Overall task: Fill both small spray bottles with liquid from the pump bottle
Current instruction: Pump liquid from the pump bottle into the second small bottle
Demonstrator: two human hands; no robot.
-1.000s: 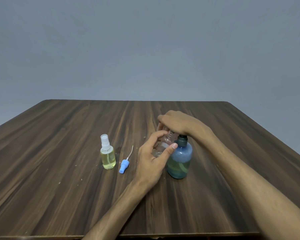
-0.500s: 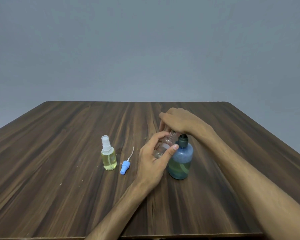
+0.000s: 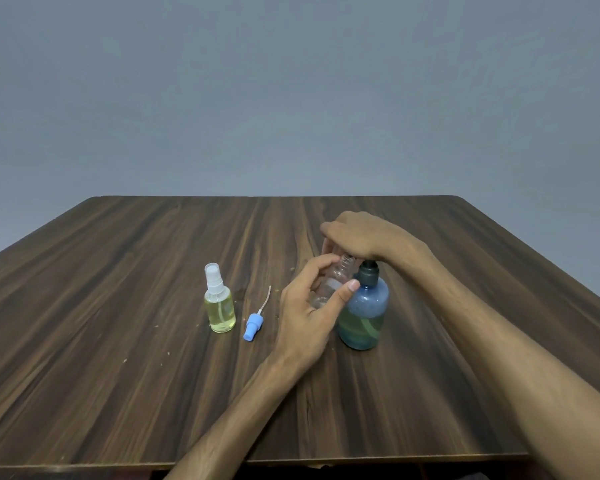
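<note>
While filling second bottle: left hand [image 3: 307, 317] gripped clear spray bottle [image 3: 329, 287], tilted under spout; right hand [image 3: 364, 237] pressed pump bottle [image 3: 362, 313]. Next: more pumps, then blue sprayer cap [image 3: 252, 327] left of hands.

One camera only, up on my head, looking forward and down across the table [image 3: 125, 341] toward its far edge, near enough that my forearms fill the bottom.
</note>
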